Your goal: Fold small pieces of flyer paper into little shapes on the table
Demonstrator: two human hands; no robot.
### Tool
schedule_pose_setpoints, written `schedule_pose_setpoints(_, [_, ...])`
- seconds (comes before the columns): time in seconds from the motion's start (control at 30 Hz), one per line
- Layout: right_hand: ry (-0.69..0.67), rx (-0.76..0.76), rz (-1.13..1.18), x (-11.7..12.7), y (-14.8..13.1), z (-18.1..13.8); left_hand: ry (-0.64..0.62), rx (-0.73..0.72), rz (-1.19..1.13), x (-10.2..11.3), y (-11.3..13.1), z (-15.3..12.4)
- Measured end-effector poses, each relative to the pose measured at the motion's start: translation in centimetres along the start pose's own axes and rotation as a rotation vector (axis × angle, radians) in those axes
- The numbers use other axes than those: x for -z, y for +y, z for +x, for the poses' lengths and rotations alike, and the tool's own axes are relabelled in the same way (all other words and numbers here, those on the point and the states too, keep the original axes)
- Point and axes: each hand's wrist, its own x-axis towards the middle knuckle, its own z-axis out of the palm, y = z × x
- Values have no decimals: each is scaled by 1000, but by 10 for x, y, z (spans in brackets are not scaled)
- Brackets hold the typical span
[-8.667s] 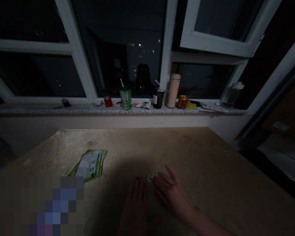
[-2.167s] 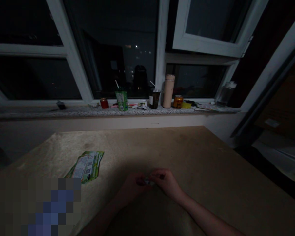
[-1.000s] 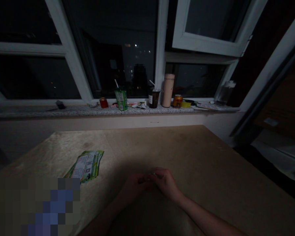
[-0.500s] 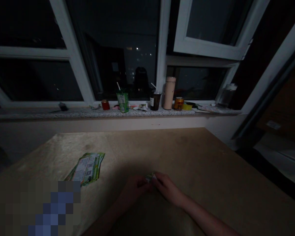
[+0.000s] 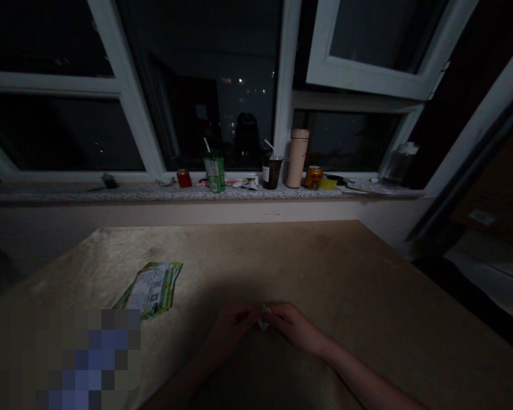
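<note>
Wrapper (image 5: 264, 317), small and pale with hints of green, sits at the lower centre of the frame between the two hands; the left hand (image 5: 233, 323) comes from the bottom edge, left of centre, fingers curled and tips pinching the wrapper's left side; the right hand (image 5: 299, 330) comes from the lower right, its thumb and fingers pinching the right side; whether the wrapper touches the table (image 5: 325, 256) below is too dark to tell.

Green packets (image 5: 156, 289), overlapping, lie flat on the table at the lower left, well apart from the hands; a pixelated patch (image 5: 89, 364) with blue in it covers the bottom left corner.

Speckled sill (image 5: 145, 193) runs across the frame above the table; from left of centre rightward it bears a red jar (image 5: 183, 179), a green cup (image 5: 214, 174) with a straw, a dark cup (image 5: 272, 173) with a straw, a tall pinkish flask (image 5: 297, 159) and an orange can (image 5: 313, 177), all upright; a clear bottle (image 5: 402, 164) stands further right; dark windows (image 5: 222, 51) fill the top.
</note>
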Motion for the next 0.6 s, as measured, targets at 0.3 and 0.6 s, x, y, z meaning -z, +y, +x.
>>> schedule_pose_setpoints(0.3, [174, -89, 26, -3, 10, 2, 69, -41, -78, 2, -1, 3])
schedule_pose_setpoints(0.6, [82, 32, 20, -7, 6, -1, 68, -74, -134, 3, -1, 1])
